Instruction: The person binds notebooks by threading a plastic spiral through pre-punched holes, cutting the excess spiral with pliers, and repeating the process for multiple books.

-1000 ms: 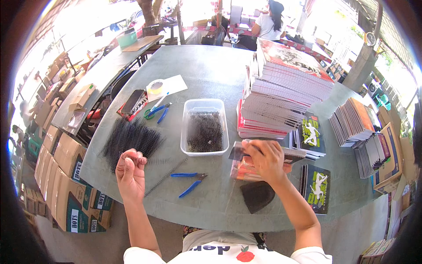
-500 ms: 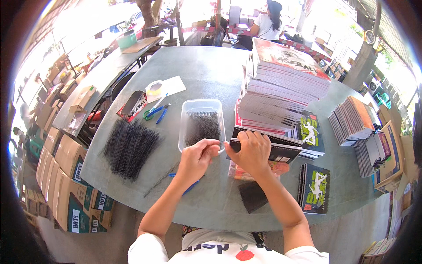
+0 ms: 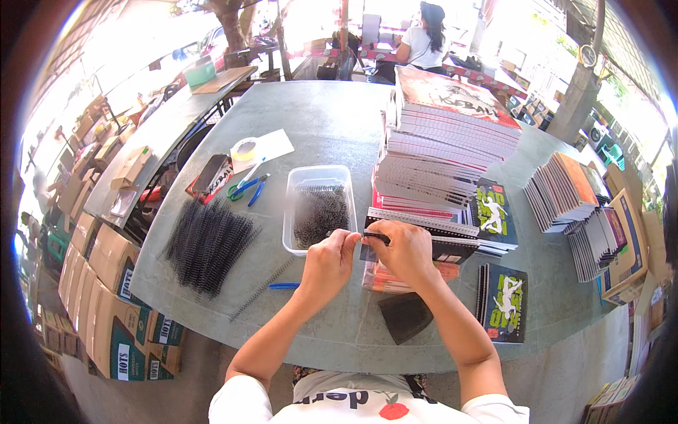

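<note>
My right hand grips the near left corner of a black-covered book with a row of punched holes along its edge, thumb over the corner. Close beside that corner, my left hand is closed in a pinch; whatever is between its fingertips is too small to make out. Just beyond my left hand stands a clear plastic container holding many short black coil pieces. A large bundle of long black binding coils lies to the left, and a single coil rests nearer to me.
A tall stack of books rises behind my right hand. Scissors, blue pliers and a tape roll lie at left. A blue pen, a dark flat piece and coil-bound notebooks are nearer. A person sits far back.
Both hands have moved slightly nearer to me, and the left has turned into a more upright pinch. The black book's punched edge shows more plainly under the right hand.
</note>
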`<move>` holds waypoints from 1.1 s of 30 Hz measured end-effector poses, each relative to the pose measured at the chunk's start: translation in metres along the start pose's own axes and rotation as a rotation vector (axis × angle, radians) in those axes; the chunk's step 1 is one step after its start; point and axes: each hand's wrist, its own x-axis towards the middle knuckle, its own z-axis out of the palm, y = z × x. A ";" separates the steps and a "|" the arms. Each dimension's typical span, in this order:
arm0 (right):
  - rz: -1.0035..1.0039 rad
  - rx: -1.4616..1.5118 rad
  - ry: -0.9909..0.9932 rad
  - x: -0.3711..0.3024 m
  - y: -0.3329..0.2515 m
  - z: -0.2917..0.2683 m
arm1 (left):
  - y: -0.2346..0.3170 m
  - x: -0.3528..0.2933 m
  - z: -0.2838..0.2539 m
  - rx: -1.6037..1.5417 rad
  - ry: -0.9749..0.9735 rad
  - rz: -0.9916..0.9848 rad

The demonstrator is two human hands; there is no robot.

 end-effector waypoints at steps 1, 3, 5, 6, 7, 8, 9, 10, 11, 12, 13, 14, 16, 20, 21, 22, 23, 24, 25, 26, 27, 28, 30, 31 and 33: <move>0.006 0.017 -0.008 0.000 0.001 0.000 | 0.002 0.001 0.000 0.039 -0.051 -0.062; 0.012 0.029 -0.011 0.000 0.001 -0.001 | 0.001 0.004 0.001 0.075 -0.105 -0.124; 0.008 0.042 -0.022 -0.002 0.000 0.000 | 0.000 0.007 0.001 0.066 -0.123 -0.149; -0.017 0.024 0.020 -0.003 0.000 0.003 | -0.003 0.009 0.004 0.062 -0.120 -0.151; -0.045 0.012 0.063 -0.003 -0.001 0.005 | -0.005 0.012 0.006 0.096 0.027 0.116; -0.050 0.014 0.059 -0.001 -0.001 0.005 | -0.006 0.016 0.006 0.131 0.174 0.382; -0.097 0.033 0.073 0.000 0.000 0.002 | -0.010 0.018 -0.001 0.133 0.179 0.379; -0.142 0.050 0.090 0.002 0.004 0.000 | -0.012 0.023 -0.014 0.032 -0.072 0.174; -0.146 0.051 0.092 0.002 0.007 -0.002 | -0.016 0.027 -0.027 -0.068 -0.319 -0.032; -0.108 -0.025 0.038 0.002 0.010 -0.004 | -0.027 0.029 -0.033 -0.066 -0.315 -0.031; -0.072 -0.102 -0.006 0.003 0.010 -0.007 | -0.030 0.036 -0.041 0.026 -0.364 0.058; -0.080 -0.103 0.004 0.005 0.008 -0.004 | -0.030 0.042 -0.046 0.119 -0.410 0.145; -0.115 -0.044 0.024 0.008 0.002 0.006 | -0.024 0.040 -0.041 0.147 -0.342 0.177; -0.019 0.188 0.147 0.010 -0.001 0.006 | -0.030 0.048 -0.052 0.109 -0.602 -0.185; -0.028 0.134 0.055 0.010 -0.001 0.001 | -0.030 0.047 -0.051 0.114 -0.456 0.009; -0.029 0.137 0.055 0.009 0.000 0.001 | -0.030 0.044 -0.048 0.118 -0.314 0.200; -0.057 0.014 0.004 0.009 0.000 0.002 | -0.026 0.044 -0.041 0.128 -0.173 0.241; -0.086 -0.109 -0.046 0.008 0.000 0.002 | -0.024 0.045 -0.043 0.131 -0.173 0.241; -0.088 -0.112 -0.044 0.007 0.003 0.002 | -0.018 0.046 -0.046 0.122 -0.300 0.033; -0.095 -0.004 0.041 0.006 0.008 0.003 | -0.015 0.048 -0.048 0.110 -0.426 -0.176; -0.101 0.104 0.127 0.005 0.011 0.003 | -0.019 0.049 -0.047 0.109 -0.425 -0.172; -0.104 0.112 0.128 0.006 0.008 0.002 | -0.026 0.048 -0.047 0.077 -0.468 -0.076; -0.209 -0.097 0.038 0.006 0.000 -0.002 | -0.034 0.046 -0.045 0.052 -0.510 0.017; -0.207 -0.099 0.044 0.006 0.001 -0.002 | -0.031 0.047 -0.039 0.069 -0.352 0.161; -0.173 0.010 0.054 0.006 0.004 0.000 | -0.025 0.049 -0.041 0.086 -0.193 0.309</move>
